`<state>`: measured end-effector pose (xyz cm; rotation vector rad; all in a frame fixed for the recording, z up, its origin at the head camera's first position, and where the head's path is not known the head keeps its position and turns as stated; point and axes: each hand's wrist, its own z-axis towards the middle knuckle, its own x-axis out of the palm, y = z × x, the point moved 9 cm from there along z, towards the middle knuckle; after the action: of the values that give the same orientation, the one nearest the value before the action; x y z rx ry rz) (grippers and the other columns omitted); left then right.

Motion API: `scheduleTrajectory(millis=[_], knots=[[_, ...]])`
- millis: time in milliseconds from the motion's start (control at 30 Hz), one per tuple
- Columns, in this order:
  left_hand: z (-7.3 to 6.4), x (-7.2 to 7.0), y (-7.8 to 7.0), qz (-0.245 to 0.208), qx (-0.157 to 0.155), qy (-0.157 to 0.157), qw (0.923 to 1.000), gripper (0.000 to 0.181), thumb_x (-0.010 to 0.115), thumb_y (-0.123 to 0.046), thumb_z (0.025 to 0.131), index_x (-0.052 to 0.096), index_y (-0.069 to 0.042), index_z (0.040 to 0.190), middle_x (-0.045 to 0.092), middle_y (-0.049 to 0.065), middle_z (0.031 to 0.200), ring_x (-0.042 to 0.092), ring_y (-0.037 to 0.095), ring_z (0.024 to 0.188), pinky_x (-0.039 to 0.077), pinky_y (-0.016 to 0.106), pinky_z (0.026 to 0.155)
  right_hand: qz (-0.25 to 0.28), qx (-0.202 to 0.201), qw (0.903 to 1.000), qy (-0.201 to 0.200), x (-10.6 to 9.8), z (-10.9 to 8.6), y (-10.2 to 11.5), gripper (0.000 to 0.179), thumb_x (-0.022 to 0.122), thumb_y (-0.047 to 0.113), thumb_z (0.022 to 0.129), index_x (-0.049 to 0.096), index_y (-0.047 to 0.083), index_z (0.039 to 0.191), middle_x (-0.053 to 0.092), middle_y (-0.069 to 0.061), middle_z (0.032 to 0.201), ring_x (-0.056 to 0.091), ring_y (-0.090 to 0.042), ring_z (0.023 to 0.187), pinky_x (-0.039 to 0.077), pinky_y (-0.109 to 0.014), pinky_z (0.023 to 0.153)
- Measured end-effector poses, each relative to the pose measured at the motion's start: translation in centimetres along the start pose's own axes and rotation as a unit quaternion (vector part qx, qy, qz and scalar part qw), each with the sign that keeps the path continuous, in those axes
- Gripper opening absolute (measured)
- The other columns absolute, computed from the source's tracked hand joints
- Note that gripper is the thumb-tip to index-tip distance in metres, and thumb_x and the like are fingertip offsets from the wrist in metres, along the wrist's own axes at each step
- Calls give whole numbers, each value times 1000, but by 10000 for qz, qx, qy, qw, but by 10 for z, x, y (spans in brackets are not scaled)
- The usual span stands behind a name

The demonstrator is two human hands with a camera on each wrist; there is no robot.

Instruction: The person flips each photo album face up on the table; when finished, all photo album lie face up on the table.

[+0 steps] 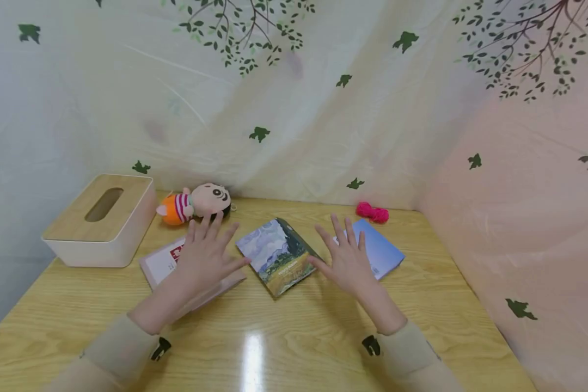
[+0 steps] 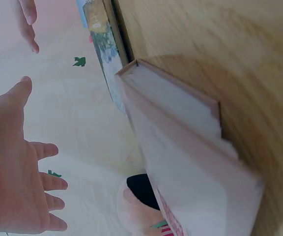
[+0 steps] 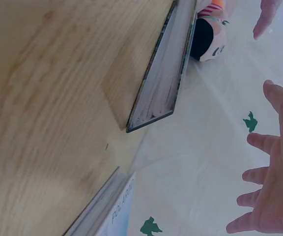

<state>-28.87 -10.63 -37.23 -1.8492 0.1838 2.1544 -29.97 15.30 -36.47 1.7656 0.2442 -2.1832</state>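
Both hands hover palm down over three books, fingers straight and spread, holding nothing. The left hand [image 1: 203, 264] is above a pale pink book [image 1: 159, 267] with a red mark on its cover, hiding part of it. In the left wrist view, that pink book [image 2: 190, 147] shows its page edges, with the left palm [image 2: 9, 167] apart from it. The right hand [image 1: 348, 267] overlaps the edge of a blue book [image 1: 379, 250]. Between the hands lies a book with a painted landscape cover [image 1: 279, 258]; in the right wrist view its page edges [image 3: 163, 78] face the camera.
A white tissue box with a wooden lid [image 1: 98, 218] stands at the left. Behind the books lie a plush doll [image 1: 196, 204] in orange and stripes and a bright pink bundle of yarn [image 1: 372, 212]. Printed cloth [image 1: 294, 109] hangs around the wooden table [image 1: 294, 348].
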Motion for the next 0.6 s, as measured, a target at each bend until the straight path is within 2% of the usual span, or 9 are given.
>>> scheduleTrajectory(millis=[167, 267, 400, 600], knots=[[2, -11, 9, -20, -22, -120, 9999, 87, 43, -72, 84, 29, -16, 150, 3, 20, 157, -21, 33, 141, -7, 60, 112, 76, -90, 9999, -100, -10, 4, 4, 73, 49, 62, 88, 25, 32, 150, 3, -8, 159, -6, -34, 145, 3, -67, 109], [1, -18, 16, -28, -88, -133, 9999, 87, 44, -71, 85, 28, -15, 150, -1, 20, 157, -23, 32, 140, -3, 61, 112, 13, -203, 9997, -154, -17, 7, 9, 72, 46, 64, 89, 25, 31, 150, 2, -8, 159, -4, -35, 145, 4, -67, 109], [1, -26, 28, -206, -141, -236, 9994, 89, 44, -72, 84, 26, -15, 150, 3, 20, 157, -16, 33, 142, 3, 64, 110, -24, -408, 9989, -242, -25, 12, 20, 73, 44, 66, 88, 26, 30, 150, 1, -8, 159, -3, -35, 145, 7, -68, 108], [-3, -35, 45, -303, -74, -414, 9987, 90, 48, -69, 84, 27, -11, 150, 7, 22, 156, -1, 44, 142, 1, 66, 109, 95, -680, 9975, -167, -31, 21, 40, 79, 48, 67, 85, 25, 29, 150, -1, -7, 160, -6, -32, 145, 8, -64, 111]])
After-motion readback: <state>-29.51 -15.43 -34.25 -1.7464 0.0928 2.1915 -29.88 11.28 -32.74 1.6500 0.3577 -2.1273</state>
